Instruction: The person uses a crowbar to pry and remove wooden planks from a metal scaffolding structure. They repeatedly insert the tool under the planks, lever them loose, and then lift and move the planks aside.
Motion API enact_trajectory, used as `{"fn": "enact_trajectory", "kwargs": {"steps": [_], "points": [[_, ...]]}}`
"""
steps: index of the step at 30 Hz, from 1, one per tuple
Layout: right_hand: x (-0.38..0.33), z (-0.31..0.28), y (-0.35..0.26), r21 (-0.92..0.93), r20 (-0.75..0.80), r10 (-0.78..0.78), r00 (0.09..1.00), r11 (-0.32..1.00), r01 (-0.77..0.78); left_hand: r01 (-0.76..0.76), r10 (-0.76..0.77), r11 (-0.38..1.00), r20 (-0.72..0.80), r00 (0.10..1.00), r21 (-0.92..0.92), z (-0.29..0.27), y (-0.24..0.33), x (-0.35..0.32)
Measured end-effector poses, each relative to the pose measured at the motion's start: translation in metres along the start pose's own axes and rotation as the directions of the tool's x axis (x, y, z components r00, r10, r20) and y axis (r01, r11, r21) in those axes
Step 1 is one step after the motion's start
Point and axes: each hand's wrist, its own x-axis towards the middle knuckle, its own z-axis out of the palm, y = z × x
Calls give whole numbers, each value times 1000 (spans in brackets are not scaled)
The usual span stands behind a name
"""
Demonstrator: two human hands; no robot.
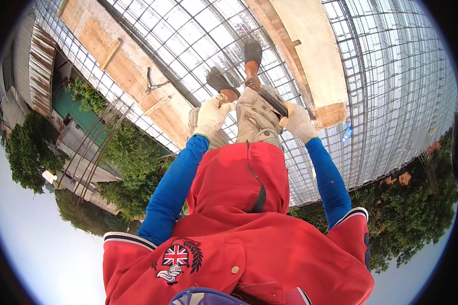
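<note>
My left hand (212, 118), in a whitish knit glove, is closed in front of my left leg. Its fingers are curled, and anything in them is too small to make out. My right hand (297, 122), gloved the same way, is closed at the lower end of a dark, long tool (273, 99). This tool lies slanted in front of my light cargo trousers (258, 113); its exact kind does not show. A pair of open pincers (149, 82) lies on the wooden board to the left, apart from both hands.
Under my dark shoes (253, 52) spreads a grid of steel bars (188, 30) over shiny sheeting. Wooden boards (96, 38) run along the left, and a pale panel (310, 46) lies right. A blue-tinted bottle (347, 133) rests on the grid. Trees and roofs lie below the edge.
</note>
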Motion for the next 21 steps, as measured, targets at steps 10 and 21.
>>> {"fn": "enact_trajectory", "kwargs": {"steps": [10,21], "points": [[3,-20,47,632,-27,602,798,629,-453,102,-346,815,-339,875,-571,-50,-221,-51],[-47,-11,-25,202,122,569,813,788,-582,230,-511,412,-15,860,-882,71,-350,-120]]}}
